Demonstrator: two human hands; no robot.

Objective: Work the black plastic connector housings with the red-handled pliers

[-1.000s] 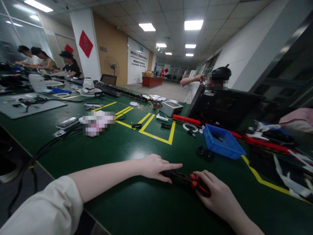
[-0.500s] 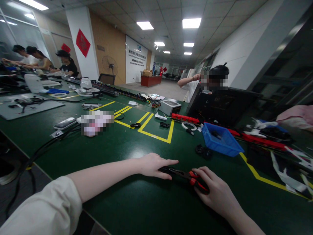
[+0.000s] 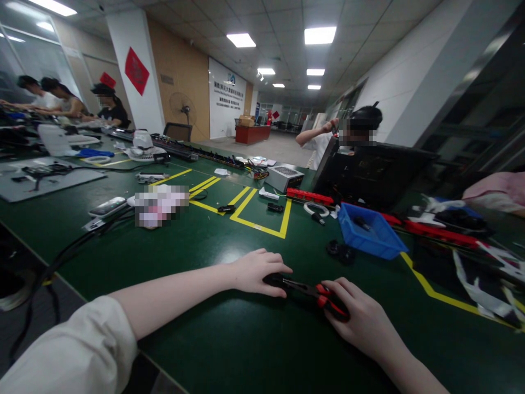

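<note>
pliers (image 3: 323, 300) with red and black handles slant over the green table (image 3: 205, 345), their handles gripped in the curled fingers of the right hand (image 3: 363, 322). the left hand (image 3: 255, 273) pinches a small black part (image 3: 273, 280) between thumb and fingers, at the pliers' tips. a blue tray (image 3: 374, 246) sits beyond the right hand.

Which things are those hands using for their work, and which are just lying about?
In use:
- red-and-black pliers, in the right hand
- small black piece, in the left hand

Lying about:
- blue tray
- grey metal box
- black clump
</note>
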